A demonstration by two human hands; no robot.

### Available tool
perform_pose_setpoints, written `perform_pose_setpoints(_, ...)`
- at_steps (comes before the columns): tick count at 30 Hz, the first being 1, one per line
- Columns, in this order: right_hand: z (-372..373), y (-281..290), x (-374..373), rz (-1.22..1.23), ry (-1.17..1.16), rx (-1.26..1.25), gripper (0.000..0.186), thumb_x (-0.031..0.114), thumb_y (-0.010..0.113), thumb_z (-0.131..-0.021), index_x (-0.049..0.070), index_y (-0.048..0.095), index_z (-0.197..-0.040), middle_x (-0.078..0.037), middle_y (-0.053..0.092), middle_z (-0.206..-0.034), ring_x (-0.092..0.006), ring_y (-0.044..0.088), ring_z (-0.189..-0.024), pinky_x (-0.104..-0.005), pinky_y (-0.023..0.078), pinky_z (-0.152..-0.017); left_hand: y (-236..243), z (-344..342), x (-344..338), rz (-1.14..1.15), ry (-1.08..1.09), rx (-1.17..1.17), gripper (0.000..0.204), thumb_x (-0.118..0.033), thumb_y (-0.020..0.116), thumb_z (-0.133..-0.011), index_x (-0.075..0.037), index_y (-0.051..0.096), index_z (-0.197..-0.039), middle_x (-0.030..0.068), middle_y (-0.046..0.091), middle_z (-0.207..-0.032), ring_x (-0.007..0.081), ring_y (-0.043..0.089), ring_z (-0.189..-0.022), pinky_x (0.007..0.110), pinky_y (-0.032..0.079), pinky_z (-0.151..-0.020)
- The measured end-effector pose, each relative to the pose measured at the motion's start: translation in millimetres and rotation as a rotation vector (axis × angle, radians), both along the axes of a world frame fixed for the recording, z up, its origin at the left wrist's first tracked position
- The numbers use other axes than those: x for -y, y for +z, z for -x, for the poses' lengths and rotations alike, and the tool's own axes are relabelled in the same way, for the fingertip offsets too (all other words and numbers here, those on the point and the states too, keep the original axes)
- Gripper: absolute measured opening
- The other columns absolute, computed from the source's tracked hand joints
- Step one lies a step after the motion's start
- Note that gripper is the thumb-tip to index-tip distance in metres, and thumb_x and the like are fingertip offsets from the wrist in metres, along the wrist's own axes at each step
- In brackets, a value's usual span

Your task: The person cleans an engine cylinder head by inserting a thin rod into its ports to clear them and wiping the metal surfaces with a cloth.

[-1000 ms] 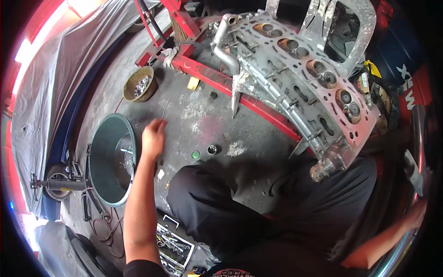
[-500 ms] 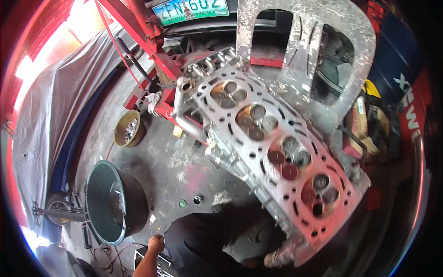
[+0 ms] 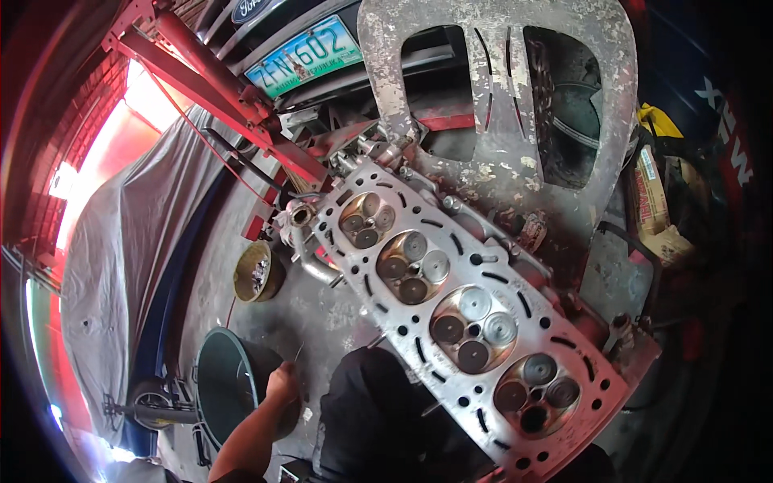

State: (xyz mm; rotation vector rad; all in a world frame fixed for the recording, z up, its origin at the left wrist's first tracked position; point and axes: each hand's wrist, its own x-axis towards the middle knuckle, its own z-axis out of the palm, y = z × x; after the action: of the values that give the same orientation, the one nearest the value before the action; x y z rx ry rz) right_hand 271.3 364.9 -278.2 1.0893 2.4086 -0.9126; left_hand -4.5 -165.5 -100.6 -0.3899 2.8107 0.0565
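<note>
My left hand (image 3: 282,385) is closed, reaching in from the lower left above the floor, close to the rim of a dark green tub (image 3: 211,354). A thin, slender piece (image 3: 299,351) sticks up from its fingers; its kind is too small to make out. In front of me lies a grey metal engine cylinder head (image 3: 411,330), slanting from upper left to lower right. Its flat face is up, showing round valves (image 3: 473,303) in groups, some dark, some bright. My right hand is not in view.
A worn, paint-flecked plastic chair (image 3: 503,121) stands behind the cylinder head. A small bowl (image 3: 274,282) of metal parts sits on the floor. Red hoist legs (image 3: 282,141) and a car front (image 3: 386,64) are beyond. A grey cover (image 3: 121,241) drapes a vehicle at left. Boxes (image 3: 652,193) lie at right.
My view has turned, shifting the cylinder head down and left. My left hand has risen from near my knee toward the tub. Fingers at the cylinder head's near end have gone out of sight.
</note>
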Motion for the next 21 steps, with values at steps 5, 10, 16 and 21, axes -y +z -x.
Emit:
perform_pose_setpoints(5, -5, 10, 13, -0.078, -0.033, -0.007, 0.021, 0.014, 0.054, -0.094, 0.000, 0.062, -0.106, -0.012, 0.064, -0.101, -0.0207, 0.059, -0.088, -0.0351, 0.050, -0.078, 33, 39, -63, -0.299, -0.188, -0.379, 0.023, -0.018, 0.047, -0.098, -0.010, 0.057, -0.117, 0.0282, 0.067, -0.095, 0.0470, 0.063, -0.094, 0.053, 0.049, -0.081)
perform_pose_setpoints(10, -38, 34, 24, -0.167, -0.062, -0.010, 0.021, 0.014, 0.054, -0.094, 0.000, 0.062, -0.107, -0.011, 0.064, -0.100, -0.0205, 0.059, -0.087, -0.0349, 0.050, -0.078, 75, 11, -117, -0.533, -0.217, -0.531, 0.022, -0.016, 0.048, -0.099, -0.012, 0.056, -0.119, 0.0264, 0.066, -0.083, 0.0490, 0.063, -0.083, 0.054, 0.049, -0.073)
perform_pose_setpoints(16, -74, 67, 25, -0.231, -0.086, -0.040, 0.021, 0.014, 0.055, -0.094, 0.000, 0.062, -0.107, -0.011, 0.063, -0.099, -0.0202, 0.058, -0.086, -0.0347, 0.050, -0.077, 23, -29, -63, -0.573, -0.106, -0.516, 0.028, -0.017, 0.052, -0.094, -0.014, 0.057, -0.121, 0.0263, 0.066, -0.082, 0.0478, 0.064, -0.081, 0.055, 0.049, -0.072)
perform_pose_setpoints(21, -71, 70, 32, -0.213, -0.072, -0.052, 0.021, 0.014, 0.055, -0.094, 0.000, 0.062, -0.107, -0.010, 0.063, -0.099, -0.0199, 0.058, -0.086, -0.0346, 0.050, -0.077, -66, -110, 14, -0.404, 0.109, -0.215, 0.029, -0.018, 0.051, -0.094, -0.015, 0.057, -0.122, 0.0282, 0.067, -0.090, 0.0475, 0.065, -0.088, 0.056, 0.049, -0.077)
